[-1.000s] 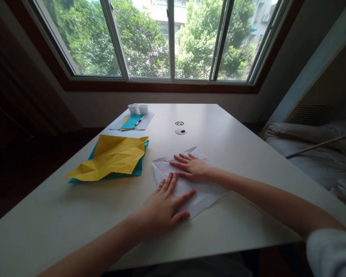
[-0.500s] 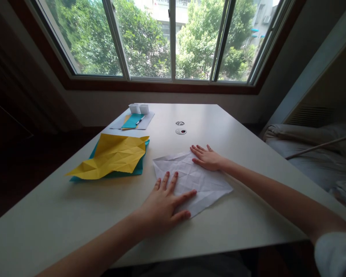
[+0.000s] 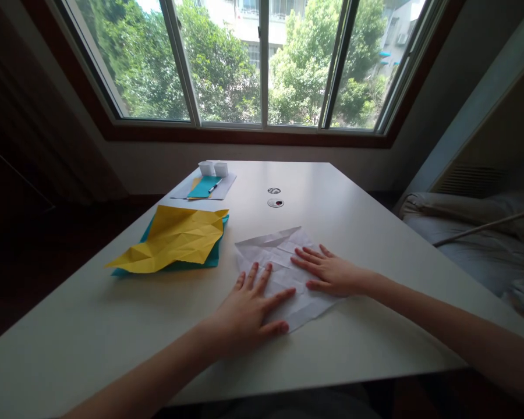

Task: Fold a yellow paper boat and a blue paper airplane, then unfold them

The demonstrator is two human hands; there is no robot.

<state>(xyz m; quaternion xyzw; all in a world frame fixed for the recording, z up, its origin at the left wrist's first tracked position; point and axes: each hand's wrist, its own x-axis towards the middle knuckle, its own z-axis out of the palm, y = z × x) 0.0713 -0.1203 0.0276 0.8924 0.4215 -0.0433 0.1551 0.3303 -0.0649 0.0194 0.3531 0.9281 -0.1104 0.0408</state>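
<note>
A creased sheet of white paper [image 3: 279, 250] lies on the white table, its far edge lifting slightly. My left hand [image 3: 248, 311] rests flat on the paper's near left part, fingers spread. On the paper's right side my right hand [image 3: 327, 270] lies palm down, fingers stretched out and pointing left. Neither hand grips anything. To the left, a crumpled yellow sheet of paper [image 3: 183, 235] with fold lines sits on top of a teal sheet [image 3: 213, 253], which shows only along its edges.
At the table's far left are two small white paper boxes [image 3: 213, 169], teal paper [image 3: 205, 187] and a pen [image 3: 215, 186] on white sheets. Two round inserts [image 3: 275, 203] are set in the white table [image 3: 332, 215]. A window stands beyond, and a covered bulky item [image 3: 454, 233] is at the right.
My right hand has slid toward me and to the right across the white paper, uncovering its far corner. My left hand has stayed in place. The view has shifted slightly.
</note>
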